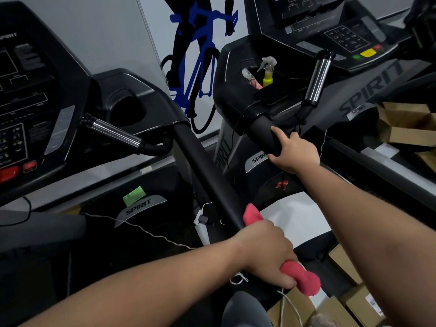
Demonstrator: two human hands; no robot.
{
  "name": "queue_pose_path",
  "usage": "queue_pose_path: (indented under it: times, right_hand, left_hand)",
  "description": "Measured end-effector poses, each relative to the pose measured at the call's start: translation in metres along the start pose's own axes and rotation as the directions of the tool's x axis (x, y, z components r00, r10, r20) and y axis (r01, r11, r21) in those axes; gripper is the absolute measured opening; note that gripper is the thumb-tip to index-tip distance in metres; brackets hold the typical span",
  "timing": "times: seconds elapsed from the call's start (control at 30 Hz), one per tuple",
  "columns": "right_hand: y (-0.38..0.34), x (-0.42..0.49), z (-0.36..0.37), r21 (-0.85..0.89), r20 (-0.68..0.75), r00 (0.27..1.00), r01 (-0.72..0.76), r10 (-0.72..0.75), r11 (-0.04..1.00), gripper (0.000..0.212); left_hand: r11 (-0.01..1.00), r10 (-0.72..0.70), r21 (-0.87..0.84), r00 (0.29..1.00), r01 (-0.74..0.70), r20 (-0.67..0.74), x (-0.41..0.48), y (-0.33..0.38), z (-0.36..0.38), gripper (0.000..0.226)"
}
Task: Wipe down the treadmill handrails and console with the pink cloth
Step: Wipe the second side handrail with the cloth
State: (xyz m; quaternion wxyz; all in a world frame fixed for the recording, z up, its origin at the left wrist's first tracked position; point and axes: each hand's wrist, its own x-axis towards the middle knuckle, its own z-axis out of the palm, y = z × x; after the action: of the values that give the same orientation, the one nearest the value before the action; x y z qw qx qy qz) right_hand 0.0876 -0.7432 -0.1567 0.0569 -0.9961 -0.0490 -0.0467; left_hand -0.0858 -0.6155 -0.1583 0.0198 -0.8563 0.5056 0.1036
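My left hand (266, 251) is wrapped around the near end of a long black handrail (205, 166), with the pink cloth (304, 278) bunched between palm and rail. The cloth sticks out above and below my fist. This rail runs diagonally up to the left treadmill's console (28, 95). My right hand (295, 152) grips the end of the neighbouring treadmill's black handrail (262, 125), forefinger stretched along it. That machine's console (335, 31) is at the top right.
A spray bottle with a yellow neck (267, 72) stands in the right console's cup holder. Chrome pulse grips (113, 132) (318, 79) project from both consoles. Cardboard boxes (349, 300) lie at the lower right and on the right deck. Thin cables (146, 232) trail across the floor.
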Motion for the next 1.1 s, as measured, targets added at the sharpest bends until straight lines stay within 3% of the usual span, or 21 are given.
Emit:
queue_pose_path:
  times: [0.13, 0.37, 0.43, 0.53, 0.6, 0.67, 0.73, 0.83, 1.0, 1.1]
  right_hand:
    - [0.0, -0.001, -0.001, -0.014, 0.003, 1.0, -0.006, 0.006, 1.0, 0.077]
    - [-0.001, -0.002, -0.001, -0.009, 0.003, 1.0, -0.005, 0.005, 1.0, 0.077]
    - [0.0, -0.003, -0.001, -0.009, 0.004, 1.0, -0.006, 0.006, 1.0, 0.077]
    - [-0.001, -0.003, -0.001, -0.008, 0.005, 1.0, -0.007, 0.007, 1.0, 0.077]
    - [-0.001, -0.004, -0.001, -0.015, 0.004, 1.0, -0.014, 0.014, 1.0, 0.077]
    - [-0.002, -0.004, -0.001, -0.024, -0.001, 1.0, -0.02, 0.02, 1.0, 0.077]
    - [-0.002, -0.004, -0.001, -0.026, -0.002, 1.0, -0.021, 0.021, 0.999, 0.077]
    - [-0.003, -0.004, -0.001, -0.022, -0.002, 1.0, -0.023, 0.023, 1.0, 0.077]
    - [-0.004, -0.005, 0.0, -0.02, -0.003, 1.0, -0.025, 0.025, 0.999, 0.076]
    - [-0.004, -0.004, 0.0, -0.023, -0.003, 1.0, -0.026, 0.026, 0.999, 0.076]
  left_hand:
    - [0.998, 0.056, -0.013, 0.952, -0.063, -0.3, -0.02, -0.002, 0.021, 0.033]
    - [0.998, 0.057, -0.004, 0.888, -0.066, -0.455, -0.044, -0.012, 0.044, 0.051]
    - [1.0, -0.025, -0.012, 0.848, 0.022, -0.529, -0.053, -0.014, 0.06, 0.058]
    - [0.96, -0.279, -0.169, 0.69, 0.225, -0.667, -0.061, -0.013, 0.084, 0.057]
    - [0.842, -0.537, -0.45, 0.553, 0.299, -0.638, -0.061, -0.011, 0.085, 0.054]
    - [0.582, -0.784, -0.767, 0.436, 0.271, -0.441, -0.057, -0.007, 0.074, 0.059]
    - [0.339, -0.905, -0.919, 0.337, 0.202, -0.26, -0.047, -0.005, 0.063, 0.056]
    - [0.148, -0.975, -0.986, 0.18, 0.081, -0.132, -0.033, -0.014, 0.045, 0.058]
    - [-0.273, -0.96, -0.961, -0.043, -0.046, 0.275, -0.017, -0.039, 0.02, 0.071]
    - [-0.436, -0.899, -0.899, -0.026, -0.044, 0.437, -0.015, -0.032, 0.024, 0.062]
